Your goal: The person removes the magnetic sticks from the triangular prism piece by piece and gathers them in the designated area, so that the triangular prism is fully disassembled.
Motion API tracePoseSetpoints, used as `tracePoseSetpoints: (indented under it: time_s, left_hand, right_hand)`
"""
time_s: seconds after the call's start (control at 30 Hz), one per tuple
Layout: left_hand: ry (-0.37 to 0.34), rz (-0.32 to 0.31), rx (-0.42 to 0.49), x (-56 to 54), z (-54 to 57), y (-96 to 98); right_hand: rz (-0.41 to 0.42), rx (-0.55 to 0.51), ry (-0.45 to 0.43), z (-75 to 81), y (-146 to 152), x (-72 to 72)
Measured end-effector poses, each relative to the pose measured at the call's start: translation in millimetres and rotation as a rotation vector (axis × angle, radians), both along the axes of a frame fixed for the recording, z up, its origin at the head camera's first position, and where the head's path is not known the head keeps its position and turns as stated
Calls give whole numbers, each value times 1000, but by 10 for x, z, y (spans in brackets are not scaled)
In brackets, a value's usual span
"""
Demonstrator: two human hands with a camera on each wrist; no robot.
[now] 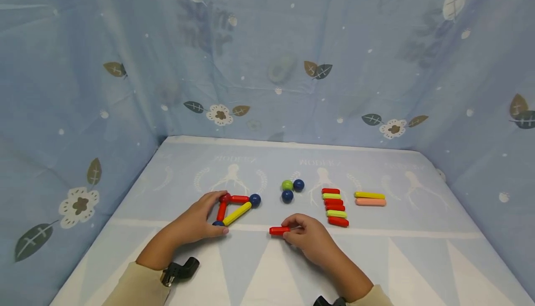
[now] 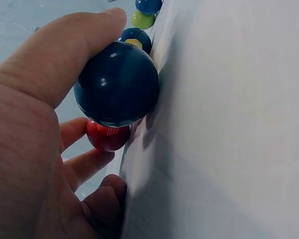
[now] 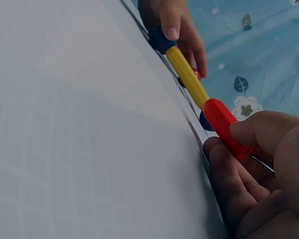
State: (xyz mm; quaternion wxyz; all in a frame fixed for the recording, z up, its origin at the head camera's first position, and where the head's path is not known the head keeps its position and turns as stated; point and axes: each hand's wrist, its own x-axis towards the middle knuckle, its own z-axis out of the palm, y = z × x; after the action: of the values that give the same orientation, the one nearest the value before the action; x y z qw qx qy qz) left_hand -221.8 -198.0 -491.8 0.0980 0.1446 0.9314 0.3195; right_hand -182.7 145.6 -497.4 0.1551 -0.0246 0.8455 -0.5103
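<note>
On the left of the table lies a triangle of magnetic rods and balls: a yellow rod (image 1: 237, 213), two red rods, a red ball (image 1: 225, 198) and two blue balls. My left hand (image 1: 190, 222) holds its left side, thumb by the near blue ball (image 2: 117, 84) and fingers at the red ball (image 2: 107, 137). The other blue ball (image 1: 255, 200) sits at the triangle's right corner. My right hand (image 1: 311, 240) pinches a short red rod (image 1: 277, 231) between thumb and fingers, right of the triangle and apart from it.
Beyond the right hand sit two loose blue balls (image 1: 287, 196) and a green ball (image 1: 287, 185). To the right runs a column of several short red and yellow-green rods (image 1: 334, 207). Farther right lie a long yellow rod (image 1: 369, 195) and an orange-pink rod (image 1: 370, 202).
</note>
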Motion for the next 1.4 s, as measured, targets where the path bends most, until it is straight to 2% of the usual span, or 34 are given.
tracePoseSetpoints:
  time_s: [0.3,0.67,0.87,1.1,1.4]
  left_hand:
    - [-14,12,-4,3,10,22]
    - [-29,19,-3,-18,20,6]
    - [-28,15,-1,-9,18,2]
    - [-13,-3,5,-22,-4,39]
    - [-1,-5,7,-29,-34,-19]
  right_hand:
    - [-27,-5,-2,0,114,53]
    - [-95,46,-19,34,278,120]
    - [-125,35,-31,25,394,156]
    - [-197,42,-24,27,554,223]
    - [-262,16,-35,22,717,301]
